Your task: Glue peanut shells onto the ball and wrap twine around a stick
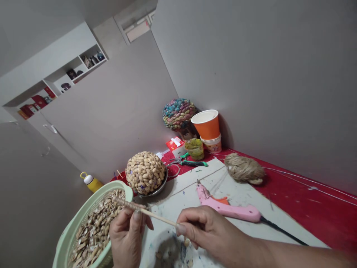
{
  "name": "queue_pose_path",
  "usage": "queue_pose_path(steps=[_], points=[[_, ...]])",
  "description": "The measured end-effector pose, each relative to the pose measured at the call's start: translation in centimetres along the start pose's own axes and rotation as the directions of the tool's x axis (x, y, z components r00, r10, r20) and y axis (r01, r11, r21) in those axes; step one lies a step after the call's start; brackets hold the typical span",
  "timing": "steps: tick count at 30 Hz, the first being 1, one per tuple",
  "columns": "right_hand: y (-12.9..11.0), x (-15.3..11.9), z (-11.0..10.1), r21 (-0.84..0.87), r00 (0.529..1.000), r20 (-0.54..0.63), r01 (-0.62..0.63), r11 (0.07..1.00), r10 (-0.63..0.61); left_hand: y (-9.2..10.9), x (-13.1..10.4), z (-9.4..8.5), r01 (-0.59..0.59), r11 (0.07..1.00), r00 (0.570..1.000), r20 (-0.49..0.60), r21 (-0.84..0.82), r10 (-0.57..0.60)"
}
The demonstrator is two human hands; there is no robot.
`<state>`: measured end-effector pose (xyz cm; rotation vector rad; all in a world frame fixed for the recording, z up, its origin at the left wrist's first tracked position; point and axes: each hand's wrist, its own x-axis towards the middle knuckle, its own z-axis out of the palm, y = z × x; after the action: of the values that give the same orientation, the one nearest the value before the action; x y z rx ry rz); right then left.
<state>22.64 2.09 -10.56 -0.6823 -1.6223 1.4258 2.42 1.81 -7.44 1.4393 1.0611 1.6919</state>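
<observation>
A thin wooden stick (158, 217) spans the gap between my two hands, tilted up to the left. Its left part is wound with brown twine (122, 202). My left hand (128, 232) pinches the stick near the edge of the winding, thumb on top. The bare right end sits between the thumb and fingers of my right hand (205, 227). Just beyond my right hand lies a pink glue gun (231, 208) with an orange trigger, its nozzle pointing away. A ball of twine (244, 168) rests farther back on the right.
Left of my hands stands a green basket (126, 186) of peanut shells (95, 223). A shell-covered ball (145, 173) sits in a metal bowl. Farther back are green-handled pliers (193, 163), a yellow-green cup (194, 149), an orange paper cup (208, 126) and a colourful shell tree (178, 113).
</observation>
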Motion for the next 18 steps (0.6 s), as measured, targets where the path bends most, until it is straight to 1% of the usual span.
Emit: queue_pose_path(steps=[4,5,7,10,12,16,18], points=[[-0.31,-0.09,0.01,0.011,0.990,0.079,-0.119,0.993,0.118,0.07,-0.08,0.10,-0.013,1.000,1.000,-0.001,-0.010,0.013],[-0.31,-0.09,0.02,0.017,0.987,0.091,-0.131,0.991,0.129,0.08,-0.08,0.15,-0.017,1.000,1.000,-0.009,0.002,0.017],[-0.20,-0.06,0.06,0.026,0.994,0.066,-0.091,0.996,0.089,0.08,-0.03,0.27,-0.018,0.999,0.999,-0.031,0.039,0.019],[0.17,0.07,0.07,0.015,0.999,-0.033,0.001,1.000,-0.001,0.04,0.07,0.44,-0.016,0.996,0.998,-0.058,0.083,0.021],[0.37,0.13,0.05,-0.007,0.998,-0.064,0.008,1.000,-0.008,0.00,0.08,0.48,-0.016,0.996,0.998,-0.059,0.092,0.022],[0.20,-0.01,0.02,-0.048,0.999,-0.024,0.030,0.998,-0.031,-0.05,0.00,0.40,-0.007,0.996,0.998,-0.054,0.087,0.012],[-0.09,-0.12,0.04,-0.044,1.000,0.012,0.007,0.999,-0.006,-0.07,-0.05,0.33,-0.012,0.997,0.998,-0.058,0.081,0.017]])
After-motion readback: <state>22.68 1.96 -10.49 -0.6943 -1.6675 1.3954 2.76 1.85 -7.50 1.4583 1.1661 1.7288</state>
